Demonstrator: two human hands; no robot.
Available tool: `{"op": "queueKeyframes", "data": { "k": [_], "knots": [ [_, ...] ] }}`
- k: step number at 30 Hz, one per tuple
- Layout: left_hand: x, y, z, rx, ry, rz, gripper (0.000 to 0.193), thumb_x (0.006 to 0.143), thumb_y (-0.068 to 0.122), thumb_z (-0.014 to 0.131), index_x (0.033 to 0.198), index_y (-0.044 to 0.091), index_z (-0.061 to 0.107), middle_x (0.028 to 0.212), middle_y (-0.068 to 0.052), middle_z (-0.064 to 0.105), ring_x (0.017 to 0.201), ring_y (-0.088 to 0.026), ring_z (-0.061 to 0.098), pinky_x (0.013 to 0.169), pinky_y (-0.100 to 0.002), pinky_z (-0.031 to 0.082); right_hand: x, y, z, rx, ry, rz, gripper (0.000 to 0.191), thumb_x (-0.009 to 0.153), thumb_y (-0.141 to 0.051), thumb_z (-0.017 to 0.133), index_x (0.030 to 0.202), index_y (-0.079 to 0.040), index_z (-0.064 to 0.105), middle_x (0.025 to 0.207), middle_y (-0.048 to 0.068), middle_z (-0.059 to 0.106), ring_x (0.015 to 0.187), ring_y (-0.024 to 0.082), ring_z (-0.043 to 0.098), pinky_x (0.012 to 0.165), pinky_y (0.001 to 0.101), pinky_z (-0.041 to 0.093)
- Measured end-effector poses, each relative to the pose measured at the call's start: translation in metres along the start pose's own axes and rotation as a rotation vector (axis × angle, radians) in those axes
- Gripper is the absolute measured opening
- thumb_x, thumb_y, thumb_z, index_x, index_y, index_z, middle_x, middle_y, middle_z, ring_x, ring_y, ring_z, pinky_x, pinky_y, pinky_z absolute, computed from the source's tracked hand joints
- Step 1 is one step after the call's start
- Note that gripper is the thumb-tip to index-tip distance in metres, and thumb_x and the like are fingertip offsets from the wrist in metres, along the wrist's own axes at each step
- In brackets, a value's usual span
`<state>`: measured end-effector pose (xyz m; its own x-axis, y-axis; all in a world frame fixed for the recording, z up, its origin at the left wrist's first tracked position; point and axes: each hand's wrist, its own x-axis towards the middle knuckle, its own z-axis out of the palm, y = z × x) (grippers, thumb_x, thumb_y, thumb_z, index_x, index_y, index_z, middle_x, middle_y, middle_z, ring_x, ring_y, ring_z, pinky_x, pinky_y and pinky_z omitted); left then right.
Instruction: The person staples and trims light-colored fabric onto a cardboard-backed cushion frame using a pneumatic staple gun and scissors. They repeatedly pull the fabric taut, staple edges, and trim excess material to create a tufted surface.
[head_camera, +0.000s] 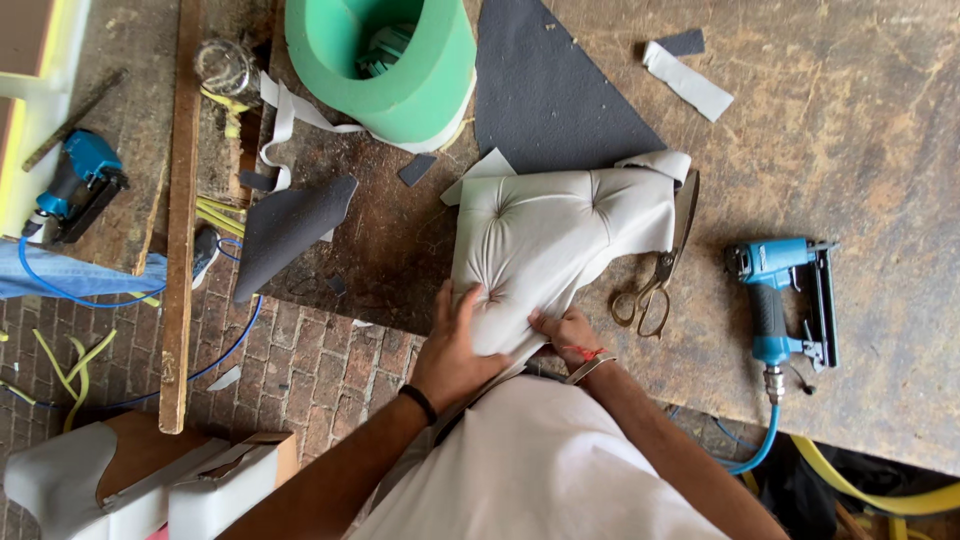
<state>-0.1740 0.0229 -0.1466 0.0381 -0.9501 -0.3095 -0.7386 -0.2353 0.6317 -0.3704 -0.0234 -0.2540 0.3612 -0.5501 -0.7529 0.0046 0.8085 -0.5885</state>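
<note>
Pressing flat with spread fingers, the left hand (455, 345) lies on the lower edge of a pale tufted cushion (550, 240) in the middle of the frame, on the brown wooden surface (850, 130). The right hand (568, 332) pinches the cushion's fabric at its lower corner. Scissors (655, 275) lie just beside the cushion, and a blue staple gun (785, 300) lies further right.

right hand (568, 332) fingertips tucked under cushion (550, 250) edge, can't see em. scissors (660, 262) blade tip hidden behind cushion, past fingers. foam roll (385, 65) chopped off by top edge.
</note>
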Motion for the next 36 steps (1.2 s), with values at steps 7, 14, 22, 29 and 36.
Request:
{"op": "queueKeyframes", "data": {
  "k": [7, 14, 22, 29, 36],
  "knots": [
    [0.025, 0.024, -0.053, -0.137, -0.161, 0.017, 0.099, 0.061, 0.021, 0.084, 0.149, 0.011, 0.041, 0.151, -0.023, 0.034, 0.138, -0.04, 0.045, 0.111, -0.045, 0.044, 0.013, -0.024, 0.007, 0.213, -0.144, -0.51, 0.029, 0.093, -0.001, 0.074, 0.121, 0.003, 0.067, 0.106, 0.007, 0.074, 0.097, 0.017, 0.069, 0.085, 0.0345, 0.058],
    [0.045, 0.018, -0.066, -1.136, -0.591, -0.248, 0.09, 0.079, 0.042, 0.066, 0.156, 0.014, 0.031, 0.127, -0.024, 0.056, 0.098, -0.035, 0.066, 0.079, -0.053, 0.063, 0.008, -0.117, -0.003, -0.204, -0.114, -0.504, 0.017, 0.092, -0.013, 0.073, 0.099, 0.002, 0.07, 0.082, 0.013, 0.076, 0.07, 0.023, 0.074, 0.063, 0.0374, 0.062],
    [0.062, -0.041, -0.032, -1.365, -0.479, -0.222, 0.075, 0.115, 0.056, 0.022, 0.146, -0.005, 0.053, 0.121, -0.025, 0.066, 0.094, -0.029, 0.068, 0.083, -0.044, 0.059, 0.059, -0.098, 0.046, 0.107, -0.381, -0.531, 0.008, 0.089, -0.003, 0.07, 0.087, 0.005, 0.073, 0.07, 0.012, 0.071, 0.047, 0.017, 0.063, 0.037, 0.0277, 0.05],
    [0.088, -0.061, -0.049, -0.579, -0.326, -0.109, 0.064, 0.112, 0.048, 0.021, 0.146, 0.002, 0.05, 0.127, -0.019, 0.059, 0.115, -0.025, 0.055, 0.093, -0.043, 0.049, 0.08, -0.101, 0.058, 0.058, -0.473, -0.47, 0.01, 0.084, -0.002, 0.071, 0.092, 0.004, 0.072, 0.068, 0.011, 0.069, 0.039, 0.012, 0.056, 0.032, 0.0237, 0.045],
    [0.099, -0.006, -0.057, -0.187, -0.317, -0.198, 0.061, 0.103, 0.04, 0.037, 0.155, 0.009, 0.031, 0.103, -0.018, 0.073, 0.085, -0.031, 0.073, 0.072, -0.046, 0.061, 0.071, -0.099, 0.039, 0.148, -0.485, -0.518, 0.013, 0.088, -0.002, 0.072, 0.095, 0.009, 0.074, 0.071, 0.014, 0.071, 0.043, 0.013, 0.058, 0.037, 0.0239, 0.045]
  ]
}}
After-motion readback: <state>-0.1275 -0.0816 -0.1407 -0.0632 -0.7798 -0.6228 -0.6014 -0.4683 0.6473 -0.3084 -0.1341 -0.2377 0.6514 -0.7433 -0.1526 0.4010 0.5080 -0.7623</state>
